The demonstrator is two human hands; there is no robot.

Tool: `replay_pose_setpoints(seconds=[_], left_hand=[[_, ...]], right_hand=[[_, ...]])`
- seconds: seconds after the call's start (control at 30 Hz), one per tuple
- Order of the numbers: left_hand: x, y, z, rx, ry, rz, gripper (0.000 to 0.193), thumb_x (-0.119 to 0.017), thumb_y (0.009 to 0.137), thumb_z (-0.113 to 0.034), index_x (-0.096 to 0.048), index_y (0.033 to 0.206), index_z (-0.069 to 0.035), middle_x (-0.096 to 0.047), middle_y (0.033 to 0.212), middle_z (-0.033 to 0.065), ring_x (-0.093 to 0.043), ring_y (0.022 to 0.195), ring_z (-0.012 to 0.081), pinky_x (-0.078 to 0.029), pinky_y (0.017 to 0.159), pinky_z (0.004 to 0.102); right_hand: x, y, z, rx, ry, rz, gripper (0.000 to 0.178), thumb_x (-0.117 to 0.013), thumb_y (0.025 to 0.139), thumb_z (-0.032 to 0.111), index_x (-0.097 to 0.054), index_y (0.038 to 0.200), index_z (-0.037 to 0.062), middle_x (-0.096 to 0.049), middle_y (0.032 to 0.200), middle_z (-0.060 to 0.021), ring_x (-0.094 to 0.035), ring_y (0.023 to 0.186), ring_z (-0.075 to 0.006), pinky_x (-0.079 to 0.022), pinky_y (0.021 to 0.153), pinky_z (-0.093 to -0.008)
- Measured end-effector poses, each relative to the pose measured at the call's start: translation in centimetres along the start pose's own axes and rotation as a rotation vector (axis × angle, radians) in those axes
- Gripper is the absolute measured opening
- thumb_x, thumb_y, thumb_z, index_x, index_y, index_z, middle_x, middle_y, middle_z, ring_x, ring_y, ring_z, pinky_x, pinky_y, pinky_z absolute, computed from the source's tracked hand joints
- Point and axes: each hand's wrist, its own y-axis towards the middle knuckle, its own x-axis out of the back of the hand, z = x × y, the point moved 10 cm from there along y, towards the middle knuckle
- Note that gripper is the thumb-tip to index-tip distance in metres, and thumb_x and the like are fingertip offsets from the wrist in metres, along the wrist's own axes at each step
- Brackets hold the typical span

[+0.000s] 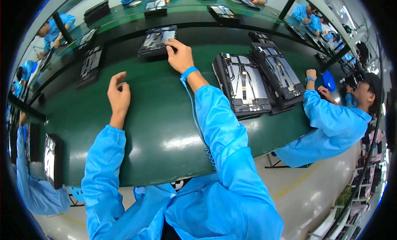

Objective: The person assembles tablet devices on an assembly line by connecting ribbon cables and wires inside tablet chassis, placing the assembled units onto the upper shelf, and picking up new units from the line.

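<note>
My right hand (180, 57), with a blue wrist strap (189, 72) and coiled cord, reaches to the far side of the green table. Its thumb and fingers are closed at the right edge of an opened tablet (155, 41), which lies in a black tray and shows silver battery cells and dark circuit parts. My left hand (118, 96) is over the table nearer to me, fingers loosely curved and apart, holding nothing. Whether the fingers hidden behind my right hand reach under the tray cannot be seen.
To the right stand two stacks of opened tablets in black trays (244, 83) (279, 70). Another tray (90, 66) lies far left, and one (51, 159) at the left edge. A person in blue (335, 120) sits at the right; others work across the green table (165, 136).
</note>
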Motion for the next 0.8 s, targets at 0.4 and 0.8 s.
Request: replay_pose_setpoints(seconds=[0.4, 0.8], left_hand=[[4.3, -8.2, -7.0, -0.144, -0.021, 0.160, 0.028, -0.062, 0.097, 0.004, -0.073, 0.122, -0.003, -0.071, 0.114, 0.0129, -0.071, 0.094, 0.0229, -0.056, 0.078, 0.0350], [1.1, -11.6, -9.5, -0.168, -0.024, 0.709, 0.047, -0.067, 0.086, -0.003, -0.069, 0.133, -0.002, -0.068, 0.133, 0.0162, -0.066, 0.115, 0.0343, -0.056, 0.101, 0.0453]], right_hand=[[12.1, -24.3, 20.1, -0.373, 0.062, 0.322, 0.023, -0.077, 0.094, -0.006, -0.085, 0.114, -0.0008, -0.080, 0.130, -0.0238, -0.076, 0.126, -0.0307, -0.062, 0.104, -0.0401], [17.8, -26.3, 23.5, -0.737, -0.119, 0.962, 0.033, -0.066, 0.089, -0.010, -0.087, 0.111, 0.0025, -0.083, 0.111, -0.0163, -0.079, 0.086, -0.0189, -0.060, 0.069, -0.0299]])
